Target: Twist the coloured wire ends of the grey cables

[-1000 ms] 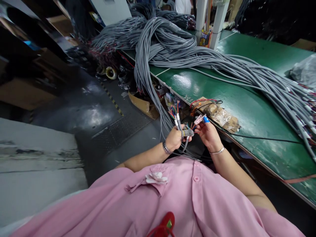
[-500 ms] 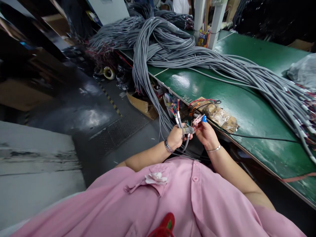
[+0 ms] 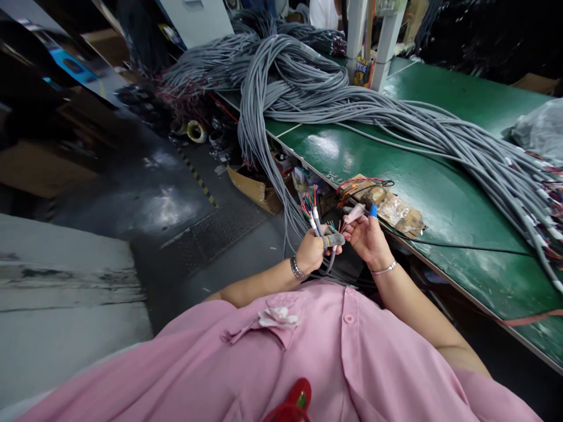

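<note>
My left hand (image 3: pixel 311 251) is closed around several grey cables (image 3: pixel 320 223). Their jackets end in white bands, and bare coloured wires (image 3: pixel 310 202) fan out at the top. A grey cover sits on my left thumb (image 3: pixel 334 240), pressed over one cable whose green and orange wires (image 3: pixel 338 227) point toward my right hand. My right hand (image 3: pixel 369 241), palm turned up, pinches at the tips of these wires. One of its fingers wears a blue cap (image 3: pixel 373 210). A whitish-pink piece (image 3: pixel 354 213) shows at its fingers; whether it is a finger wrap or separate, I cannot tell.
A thick bundle of grey cables (image 3: pixel 303 88) lies across the green table (image 3: pixel 440 181) and hangs over its edge. A taped board (image 3: pixel 391 210) with wires lies near my right hand. An open carton (image 3: pixel 250 187) stands below. A person in white (image 3: pixel 323 14) is behind.
My right hand has opened slightly and shifted a little right, its blue-capped finger spreading away from the whitish-pink piece. My left hand still grips the cables, a touch lower.
</note>
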{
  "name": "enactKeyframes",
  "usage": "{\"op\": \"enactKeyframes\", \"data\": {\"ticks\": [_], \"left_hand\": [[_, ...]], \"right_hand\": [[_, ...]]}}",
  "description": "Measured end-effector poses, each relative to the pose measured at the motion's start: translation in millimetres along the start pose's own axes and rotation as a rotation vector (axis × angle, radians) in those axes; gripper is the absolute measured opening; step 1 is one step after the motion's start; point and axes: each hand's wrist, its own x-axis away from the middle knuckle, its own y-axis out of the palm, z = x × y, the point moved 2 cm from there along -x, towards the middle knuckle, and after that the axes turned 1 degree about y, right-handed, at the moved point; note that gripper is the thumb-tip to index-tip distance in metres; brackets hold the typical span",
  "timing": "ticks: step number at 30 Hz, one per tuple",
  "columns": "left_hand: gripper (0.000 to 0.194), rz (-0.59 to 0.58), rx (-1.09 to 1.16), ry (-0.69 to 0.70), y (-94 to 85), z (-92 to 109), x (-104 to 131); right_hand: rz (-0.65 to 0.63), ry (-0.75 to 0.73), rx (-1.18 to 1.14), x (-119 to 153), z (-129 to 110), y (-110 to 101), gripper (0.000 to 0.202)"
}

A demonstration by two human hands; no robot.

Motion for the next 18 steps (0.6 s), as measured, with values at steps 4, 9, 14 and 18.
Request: {"op": "enactKeyframes", "data": {"ticks": [4,9,14,18], "left_hand": [[0.030,0.044,0.021,0.017,-0.9,0,3],[0.032,0.049,0.046,0.022,3.8,5,0],[0.034,0.030,0.041,-0.004,6.8,5,-6],[0.035,0.025,0.060,-0.028,6.8,2,-8]], "right_hand": [[0.061,-0.067,0.043,2,-4,4,0.028],[0.085,-0.125,0.107,4,-3,5,0.032],[0.066,-0.144,0.100,2,-2,7,0.029],[0.064,-0.125,0.044,-4,0,5,0.028]]}}
